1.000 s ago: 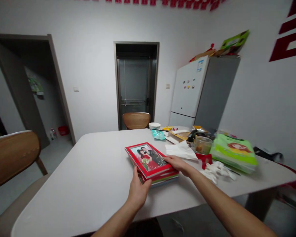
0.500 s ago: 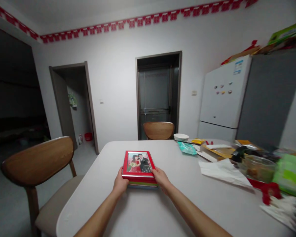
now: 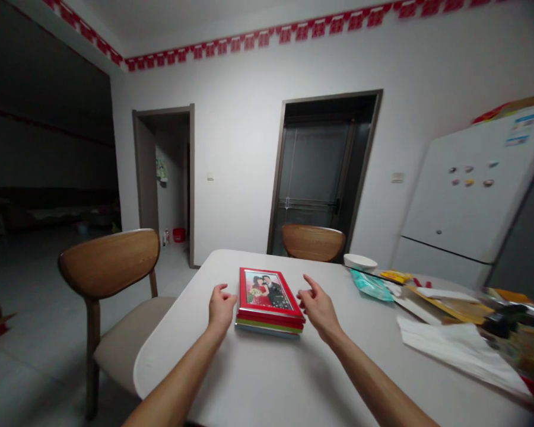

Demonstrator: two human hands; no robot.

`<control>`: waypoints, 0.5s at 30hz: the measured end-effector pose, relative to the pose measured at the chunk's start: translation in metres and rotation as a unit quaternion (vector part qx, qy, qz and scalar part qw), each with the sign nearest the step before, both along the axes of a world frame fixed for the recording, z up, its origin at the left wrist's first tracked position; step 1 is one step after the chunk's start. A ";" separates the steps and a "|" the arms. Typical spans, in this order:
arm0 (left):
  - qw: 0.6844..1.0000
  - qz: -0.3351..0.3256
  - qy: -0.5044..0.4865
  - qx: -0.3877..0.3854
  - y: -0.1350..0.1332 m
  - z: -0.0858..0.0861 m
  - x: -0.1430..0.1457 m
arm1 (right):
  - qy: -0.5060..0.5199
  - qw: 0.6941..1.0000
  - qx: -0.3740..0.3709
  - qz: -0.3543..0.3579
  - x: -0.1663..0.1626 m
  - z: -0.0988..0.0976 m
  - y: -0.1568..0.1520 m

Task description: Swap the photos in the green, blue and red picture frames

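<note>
A small stack of flat books or albums (image 3: 269, 303) lies on the white table (image 3: 258, 379); the top one has a red border and a photo of a couple. My left hand (image 3: 221, 306) rests just left of the stack with fingers loosely curled, holding nothing. My right hand (image 3: 319, 308) hovers just right of the stack, fingers spread, a short gap from its edge. Neither hand grips the stack.
A wooden chair (image 3: 111, 267) stands at the table's left, another chair (image 3: 312, 241) at the far end. A white bowl (image 3: 359, 261), a teal packet (image 3: 368, 284), papers (image 3: 454, 347) and clutter fill the right side. A white fridge (image 3: 476, 201) stands at the right.
Both hands gripped the stack and slid it left across the table, away from the clutter; now they have let go and drawn slightly apart. My view has turned left.
</note>
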State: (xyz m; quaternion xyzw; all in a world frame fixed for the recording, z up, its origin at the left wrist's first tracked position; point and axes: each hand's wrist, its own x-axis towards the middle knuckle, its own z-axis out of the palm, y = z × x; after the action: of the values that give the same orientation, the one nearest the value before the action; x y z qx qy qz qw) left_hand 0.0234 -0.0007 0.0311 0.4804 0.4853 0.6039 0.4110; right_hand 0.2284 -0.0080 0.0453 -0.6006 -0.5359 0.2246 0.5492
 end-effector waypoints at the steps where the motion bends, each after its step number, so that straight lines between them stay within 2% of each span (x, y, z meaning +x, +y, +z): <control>1: 1.000 -0.019 -0.009 0.023 -0.008 0.015 0.005 | 0.007 0.999 0.030 0.023 -0.010 0.014 -0.009; 3: 0.995 -0.071 -0.024 0.069 -0.027 0.048 0.018 | 0.083 0.976 0.158 0.129 -0.032 0.042 -0.030; 4: 0.991 -0.096 -0.030 0.087 -0.037 0.063 0.025 | 0.120 0.957 0.194 0.178 -0.042 0.055 -0.041; 5: 0.984 -0.131 -0.042 0.111 -0.047 0.077 0.032 | 0.149 0.939 0.212 0.225 -0.051 0.067 -0.051; 6: 0.962 -0.208 -0.085 0.156 -0.055 0.088 0.036 | 0.174 0.925 0.221 0.258 -0.058 0.077 -0.060; 8: 0.925 -0.296 -0.148 0.186 -0.067 0.101 0.041 | 0.212 0.906 0.221 0.294 -0.067 0.088 -0.072; 9: 0.911 -0.324 -0.169 0.188 -0.071 0.103 0.042 | 0.221 0.902 0.213 0.302 -0.068 0.089 -0.075; 11: 0.908 -0.338 -0.183 0.169 -0.072 0.097 0.041 | 0.228 0.905 0.186 0.306 -0.068 0.082 -0.075; 15: 0.937 -0.292 -0.176 0.076 -0.062 0.069 0.038 | 0.271 0.921 0.083 0.268 -0.062 0.052 -0.062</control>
State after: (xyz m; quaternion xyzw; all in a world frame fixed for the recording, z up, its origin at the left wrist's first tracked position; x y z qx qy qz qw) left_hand 0.0612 -0.0629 0.1004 0.5166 0.1963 0.5676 0.6102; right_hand 0.1664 -0.0699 0.0973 -0.3033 -0.5243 0.4718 0.6407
